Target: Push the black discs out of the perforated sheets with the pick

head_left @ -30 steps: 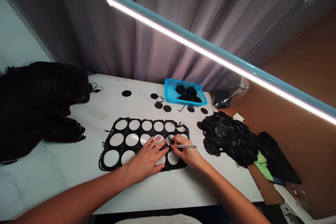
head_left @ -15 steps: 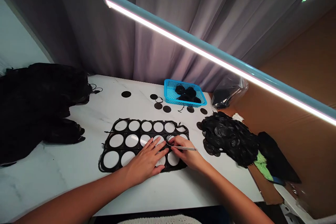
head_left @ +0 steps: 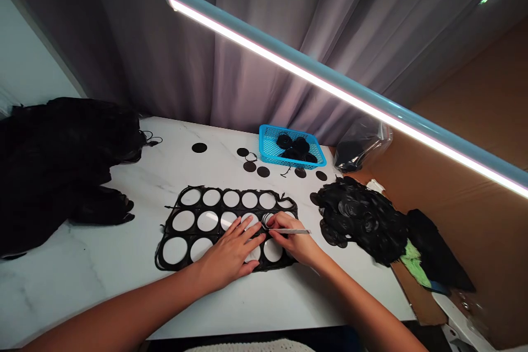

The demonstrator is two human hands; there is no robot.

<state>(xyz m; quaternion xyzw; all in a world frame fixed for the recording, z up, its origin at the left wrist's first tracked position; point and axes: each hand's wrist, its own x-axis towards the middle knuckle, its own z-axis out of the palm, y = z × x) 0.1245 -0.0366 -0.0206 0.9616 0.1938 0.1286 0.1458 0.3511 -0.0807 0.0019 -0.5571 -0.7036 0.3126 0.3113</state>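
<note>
Thin black strips [head_left: 264, 221] shifting and spreading beside the right hand [head_left: 296, 237], silver tool [head_left: 291, 231] in its grip levelling after a slight tilt.

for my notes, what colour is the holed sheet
The holed sheet is black, seen in head view.

Head view: looked from the person's head, above the near edge of the white surface [head_left: 103, 264], with a strip of knitted top [head_left: 251, 346] at the bottom.
Facing: forward and down, over the surface to its far edge and the grey curtain [head_left: 264, 88] beyond.
Hands: left hand [head_left: 233, 250] and right hand [head_left: 293, 236] fell just below mid-frame, near the lens, their forearms [head_left: 140, 302] coming in from the bottom.
Surface corners: the near right one sat inside the frame; the left side ran out of it.
Lamp tube [head_left: 330, 77]: slanted across the upper part, before the curtain.
Right side: brown panel [head_left: 474, 132] bounded the view.
</note>
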